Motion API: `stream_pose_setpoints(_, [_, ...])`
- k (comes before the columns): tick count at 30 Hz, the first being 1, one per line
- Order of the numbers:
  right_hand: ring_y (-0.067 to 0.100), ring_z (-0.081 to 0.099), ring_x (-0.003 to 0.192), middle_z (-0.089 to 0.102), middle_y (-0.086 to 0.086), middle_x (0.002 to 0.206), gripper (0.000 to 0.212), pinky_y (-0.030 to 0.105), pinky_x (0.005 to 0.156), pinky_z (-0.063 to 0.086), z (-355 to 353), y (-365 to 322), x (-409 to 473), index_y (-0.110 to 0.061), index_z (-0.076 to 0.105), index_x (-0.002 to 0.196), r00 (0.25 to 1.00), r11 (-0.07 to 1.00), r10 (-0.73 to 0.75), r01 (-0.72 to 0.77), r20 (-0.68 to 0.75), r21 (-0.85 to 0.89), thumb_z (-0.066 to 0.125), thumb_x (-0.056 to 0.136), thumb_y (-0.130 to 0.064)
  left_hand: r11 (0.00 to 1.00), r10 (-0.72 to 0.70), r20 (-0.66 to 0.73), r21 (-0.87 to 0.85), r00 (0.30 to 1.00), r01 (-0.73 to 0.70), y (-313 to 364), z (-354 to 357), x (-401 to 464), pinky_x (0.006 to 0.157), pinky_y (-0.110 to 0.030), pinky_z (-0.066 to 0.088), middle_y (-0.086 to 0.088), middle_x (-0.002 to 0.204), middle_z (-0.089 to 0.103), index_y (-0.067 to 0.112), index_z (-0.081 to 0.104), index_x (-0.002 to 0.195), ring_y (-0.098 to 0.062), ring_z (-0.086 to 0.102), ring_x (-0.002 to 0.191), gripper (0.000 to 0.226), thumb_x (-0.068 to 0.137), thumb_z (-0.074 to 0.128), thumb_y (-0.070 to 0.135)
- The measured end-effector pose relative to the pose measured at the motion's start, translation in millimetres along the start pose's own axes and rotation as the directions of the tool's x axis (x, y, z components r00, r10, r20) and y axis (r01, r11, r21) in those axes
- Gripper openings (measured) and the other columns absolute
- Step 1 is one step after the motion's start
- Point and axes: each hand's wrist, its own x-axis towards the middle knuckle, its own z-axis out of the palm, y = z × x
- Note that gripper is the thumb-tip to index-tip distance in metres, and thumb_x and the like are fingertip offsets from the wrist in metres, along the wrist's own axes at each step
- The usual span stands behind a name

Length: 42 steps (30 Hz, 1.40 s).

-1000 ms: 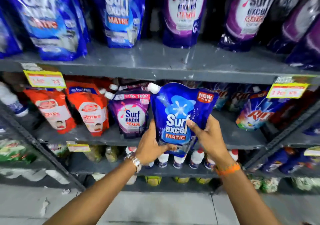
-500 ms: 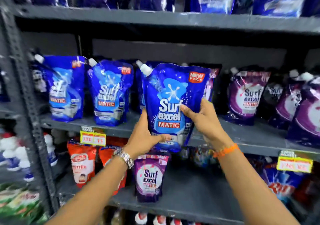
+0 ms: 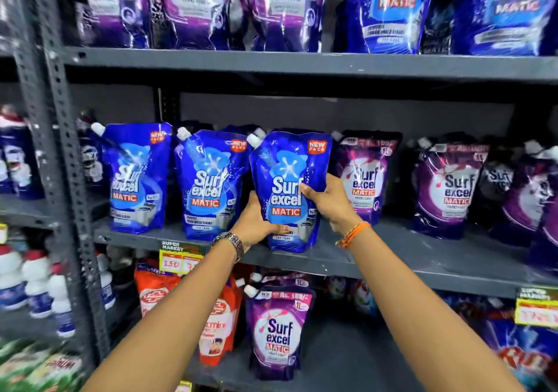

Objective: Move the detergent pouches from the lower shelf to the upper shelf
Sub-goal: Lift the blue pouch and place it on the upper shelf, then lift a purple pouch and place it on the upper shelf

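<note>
A blue Surf Excel Matic pouch with a white spout stands upright at the front of the upper shelf. Both hands hold it: my left hand grips its lower left corner, my right hand clasps its right side. Its bottom looks to be at the shelf's surface. Two more blue pouches stand to its left, and purple pouches to its right. On the lower shelf a purple Surf Excel pouch stands below my arms.
Red Lifebuoy pouches sit left of the purple one on the lower shelf. A top shelf carries large purple and blue bags. A grey slotted upright bounds the bay on the left. Yellow price tags hang on the shelf edges.
The blue pouch has gone from in front of the lower shelf up to the shelf above, and has settled between the blue and purple rows. My view has tilted upward.
</note>
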Motion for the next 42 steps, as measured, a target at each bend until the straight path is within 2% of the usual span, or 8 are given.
stream_pose_setpoints(13, [0.024, 0.065, 0.118, 0.061, 0.013, 0.137, 0.056, 0.029, 0.077, 0.057, -13, 4, -11, -0.017, 0.04, 0.139, 0.994, 0.993, 0.107, -0.107, 0.009, 0.05, 0.069, 0.093, -0.03, 1.0, -0.029, 0.058, 0.002, 0.998, 0.029, -3, -5, -3, 0.105, -0.046, 0.051, -0.001, 0.133, 0.058, 0.024, 0.022, 0.139, -0.017, 0.06, 0.119, 0.096, 0.069, 0.086, 0.009])
stream_pose_setpoints(18, [0.017, 0.065, 0.107, 0.067, 0.006, 0.125, 0.044, 0.035, 0.085, 0.055, -30, 5, -77, -0.019, 0.047, 0.136, 0.982, 0.997, -0.01, 0.023, -0.19, 0.071, 0.065, 0.095, -0.02, 0.995, 0.027, -0.26, -0.086, 0.965, -0.051, -9, -8, -60, 0.109, -0.028, 0.042, 0.002, 0.127, 0.056, 0.021, 0.042, 0.134, -0.011, 0.054, 0.119, 0.082, 0.067, 0.087, 0.006])
stream_pose_setpoints(23, [0.015, 0.067, 0.075, 0.073, 0.011, 0.098, 0.017, 0.022, 0.063, 0.056, -32, 39, -136, -0.021, 0.059, 0.105, 0.981, 0.986, -0.058, 0.086, -0.184, 0.146, 0.061, 0.096, -0.007, 0.974, 0.069, -0.492, -0.155, 0.868, -0.165, -65, 6, -104, 0.085, -0.019, 0.055, -0.001, 0.099, 0.068, 0.032, 0.06, 0.096, -0.012, 0.067, 0.092, 0.053, 0.067, 0.083, -0.007])
stream_pose_setpoints(27, [0.017, 0.065, 0.075, 0.07, 0.017, 0.095, 0.015, 0.024, 0.065, 0.056, -22, 95, -142, -0.018, 0.061, 0.097, 0.99, 0.997, 0.057, -0.048, -0.128, 0.067, 0.062, 0.095, -0.003, 0.994, -0.074, -0.369, -0.099, 0.926, 0.04, -131, 30, -111, 0.078, -0.012, 0.052, 0.004, 0.099, 0.064, 0.025, 0.056, 0.102, -0.019, 0.063, 0.093, 0.058, 0.062, 0.087, -0.003])
stream_pose_setpoints(29, [0.022, 0.066, 0.088, 0.07, 0.01, 0.101, 0.017, 0.032, 0.078, 0.057, -17, 146, -150, -0.022, 0.061, 0.104, 0.975, 0.981, 0.194, -0.194, -0.109, 0.009, 0.067, 0.094, -0.009, 0.969, -0.249, -0.282, -0.07, 0.927, 0.239, -179, 48, -118, 0.086, -0.02, 0.05, -0.004, 0.114, 0.06, 0.017, 0.049, 0.117, -0.024, 0.06, 0.109, 0.075, 0.057, 0.091, 0.002])
stream_pose_setpoints(34, [0.022, 0.054, 0.119, 0.054, 0.007, 0.133, 0.058, 0.038, 0.104, 0.048, 3, 201, -138, -0.008, 0.044, 0.139, 0.945, 0.939, 0.319, -0.326, -0.076, -0.109, 0.074, 0.089, -0.013, 0.93, -0.325, -0.16, 0.124, 0.932, 0.346, -229, 54, -110, 0.109, -0.042, 0.044, -0.011, 0.14, 0.05, 0.007, 0.032, 0.141, -0.022, 0.051, 0.127, 0.123, 0.04, 0.099, 0.023])
stream_pose_setpoints(38, [0.0, 0.059, 0.102, 0.059, -0.009, 0.114, 0.052, 0.02, 0.088, 0.056, 18, 238, -138, -0.002, 0.043, 0.137, 0.923, 0.921, 0.381, -0.372, 0.062, -0.119, 0.068, 0.091, 0.001, 0.909, -0.363, -0.074, 0.191, 0.929, 0.37, -261, 68, -122, 0.102, -0.032, 0.044, -0.011, 0.138, 0.056, 0.008, 0.031, 0.142, -0.022, 0.053, 0.125, 0.12, 0.043, 0.099, 0.017])
stream_pose_setpoints(42, [0.002, 0.064, 0.105, 0.067, 0.002, 0.118, 0.036, 0.016, 0.085, 0.056, 17, 268, -141, -0.003, 0.054, 0.13, 0.928, 0.926, 0.366, -0.356, 0.068, -0.122, 0.062, 0.095, 0.0, 0.913, -0.356, -0.083, 0.18, 0.931, 0.365, -280, 84, -130, 0.096, -0.028, 0.046, -0.007, 0.132, 0.064, 0.013, 0.042, 0.14, -0.015, 0.057, 0.118, 0.109, 0.047, 0.098, 0.026])
